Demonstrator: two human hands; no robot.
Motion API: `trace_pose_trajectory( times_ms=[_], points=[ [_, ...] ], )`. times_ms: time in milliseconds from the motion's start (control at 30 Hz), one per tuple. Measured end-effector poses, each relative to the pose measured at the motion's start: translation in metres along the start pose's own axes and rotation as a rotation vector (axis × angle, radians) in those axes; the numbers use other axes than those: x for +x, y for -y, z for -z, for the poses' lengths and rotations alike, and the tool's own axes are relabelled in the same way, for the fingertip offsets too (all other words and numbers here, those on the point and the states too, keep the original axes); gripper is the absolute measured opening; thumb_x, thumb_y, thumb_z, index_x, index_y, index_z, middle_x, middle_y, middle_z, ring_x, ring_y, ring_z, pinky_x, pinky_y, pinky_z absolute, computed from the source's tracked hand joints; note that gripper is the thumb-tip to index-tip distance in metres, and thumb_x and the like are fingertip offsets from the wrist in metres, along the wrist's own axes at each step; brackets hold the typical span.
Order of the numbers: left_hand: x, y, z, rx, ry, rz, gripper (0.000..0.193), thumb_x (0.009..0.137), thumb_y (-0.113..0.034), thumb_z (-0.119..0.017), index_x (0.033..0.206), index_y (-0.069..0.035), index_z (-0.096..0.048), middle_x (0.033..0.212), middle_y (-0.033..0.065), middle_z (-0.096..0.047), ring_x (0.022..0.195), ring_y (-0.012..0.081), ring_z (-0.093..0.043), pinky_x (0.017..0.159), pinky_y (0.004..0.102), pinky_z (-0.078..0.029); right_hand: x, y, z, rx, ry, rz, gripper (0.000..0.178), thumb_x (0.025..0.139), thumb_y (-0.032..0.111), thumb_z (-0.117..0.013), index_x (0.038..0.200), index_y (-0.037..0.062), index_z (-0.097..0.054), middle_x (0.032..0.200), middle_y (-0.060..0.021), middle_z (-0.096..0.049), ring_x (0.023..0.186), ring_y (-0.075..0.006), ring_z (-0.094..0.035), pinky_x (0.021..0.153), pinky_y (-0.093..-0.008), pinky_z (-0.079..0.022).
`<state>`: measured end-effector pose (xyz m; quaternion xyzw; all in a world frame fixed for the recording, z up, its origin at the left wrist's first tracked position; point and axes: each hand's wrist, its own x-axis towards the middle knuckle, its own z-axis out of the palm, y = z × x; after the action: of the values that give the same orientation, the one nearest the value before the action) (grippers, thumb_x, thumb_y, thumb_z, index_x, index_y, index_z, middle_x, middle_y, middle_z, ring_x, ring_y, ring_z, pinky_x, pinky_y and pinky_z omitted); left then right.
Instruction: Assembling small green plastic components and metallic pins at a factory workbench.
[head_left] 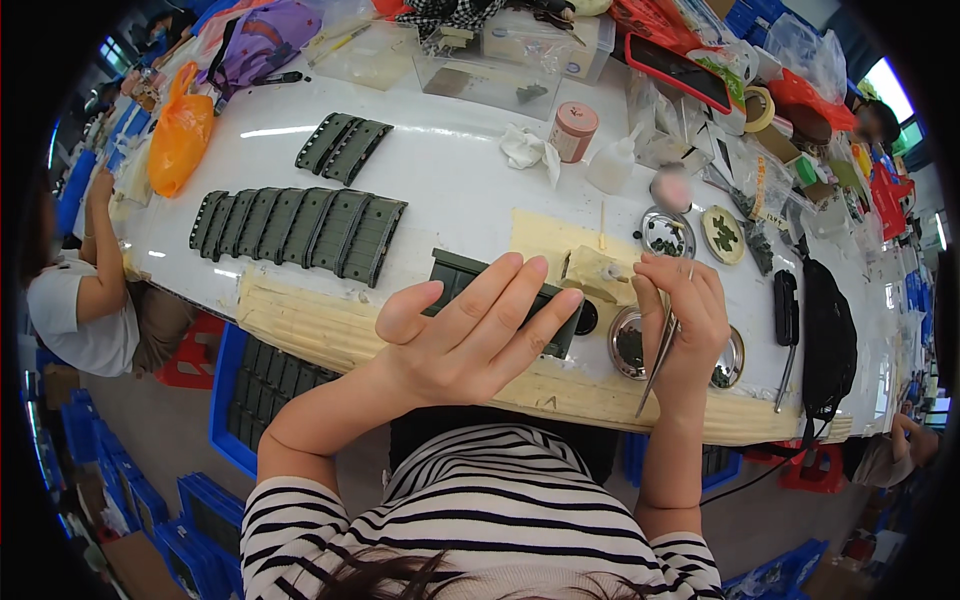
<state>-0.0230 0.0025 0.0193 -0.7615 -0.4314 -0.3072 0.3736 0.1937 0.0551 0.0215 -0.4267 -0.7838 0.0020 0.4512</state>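
My left hand (pixel 462 345) is open, its fingers stretched out over a dark green molded panel (pixel 456 270) at the table's front. The hand hides much of that panel, and I cannot tell if they touch. My right hand (pixel 695 325) is closed around metal tweezers (pixel 655 372), which slant down past the palm. Its thumb and forefinger come together beside a block wrapped in yellowish tape (pixel 592 270); anything tiny between them is too small to make out. Below these fingers sits a round metal dish (pixel 625 345) of dark bits, with a small black round pot (pixel 588 318) beside it.
Green ribbed panels (pixel 300 230) lie to the left, with a smaller pair (pixel 343 147) behind. Farther back are a pink-labelled jar (pixel 573 132), a squeeze bottle (pixel 610 167) and crumpled tissue (pixel 530 150). A black pouch (pixel 830 335) lies right. Yellow tape covers the front edge (pixel 330 322).
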Motion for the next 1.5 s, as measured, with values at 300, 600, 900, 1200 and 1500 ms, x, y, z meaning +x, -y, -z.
trace_pose_trajectory(
  times_ms=[300,600,900,1200,1500],
  points=[
    [0.0,-0.002,-0.001,-0.014,0.002,0.012,0.026,0.081,-0.022,-0.057,0.099,-0.031,-0.074,0.103,-0.005,-0.068,0.093,0.0031,-0.061,0.102,0.0357,-0.016,-0.002,-0.003,-0.003,-0.001,0.086,0.001,0.02,0.07,0.002,-0.075,0.087,0.0028,-0.066,0.083,-0.0102,-0.068,0.085,-0.027,-0.061,0.073,-0.0344,-0.049],
    [0.0,-0.002,-0.002,-0.008,0.014,-0.012,0.026,0.081,-0.021,-0.057,0.099,-0.031,-0.073,0.104,-0.0056,-0.068,0.093,0.0032,-0.061,0.101,0.0356,-0.016,0.001,0.0,0.002,-0.011,0.004,-0.006,0.02,0.069,-0.001,-0.075,0.087,0.0035,-0.065,0.082,-0.0099,-0.068,0.081,-0.0267,-0.061,0.073,-0.0346,-0.049],
    [-0.001,-0.002,0.0,-0.002,0.021,-0.013,0.026,0.082,-0.023,-0.056,0.1,-0.031,-0.074,0.103,-0.0055,-0.068,0.093,0.0029,-0.062,0.1,0.0357,-0.017,-0.004,0.031,0.027,0.341,0.023,0.047,0.016,0.076,0.008,-0.073,0.088,0.0035,-0.063,0.089,-0.0088,-0.07,0.084,-0.0278,-0.061,0.083,-0.0403,-0.05],
    [0.001,-0.003,0.001,-0.013,0.013,-0.021,0.024,0.082,-0.025,-0.058,0.099,-0.031,-0.074,0.101,-0.0058,-0.068,0.092,0.0028,-0.062,0.101,0.0357,-0.016,-0.007,0.038,0.02,0.366,0.095,0.107,0.02,0.074,0.01,-0.075,0.089,0.0045,-0.063,0.09,-0.009,-0.07,0.086,-0.0275,-0.063,0.083,-0.0401,-0.049],
    [-0.001,-0.004,0.0,-0.02,0.008,-0.008,0.024,0.082,-0.025,-0.057,0.099,-0.031,-0.074,0.102,-0.0057,-0.068,0.092,0.0028,-0.062,0.102,0.0359,-0.016,-0.007,0.039,0.02,0.385,0.079,0.092,0.019,0.074,0.008,-0.075,0.088,0.0044,-0.062,0.089,-0.0089,-0.07,0.085,-0.0266,-0.062,0.083,-0.0398,-0.049]
  ],
)
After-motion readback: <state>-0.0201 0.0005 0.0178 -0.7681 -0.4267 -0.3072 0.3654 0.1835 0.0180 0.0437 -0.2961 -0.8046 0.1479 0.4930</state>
